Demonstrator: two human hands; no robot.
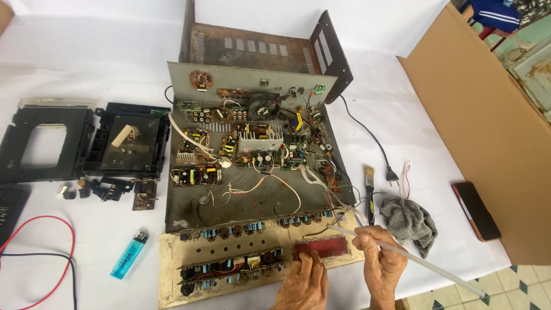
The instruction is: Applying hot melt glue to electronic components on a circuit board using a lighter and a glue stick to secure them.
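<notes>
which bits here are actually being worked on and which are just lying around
In hand:
- left hand resting on the front panel board
- right hand holding a thin white rod
- opened amplifier chassis

Lying about:
- blue lighter
- paintbrush
- grey rag
- phone
- black plastic frames
- cardboard sheet

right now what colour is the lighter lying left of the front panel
Translucent light blue with a silver metal top; the lighter shows best in the head view, the only one.

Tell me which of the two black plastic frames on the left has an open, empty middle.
The far-left frame: the white table shows through its square opening. The other frame, beside the metal chassis, is filled with parts.
</notes>
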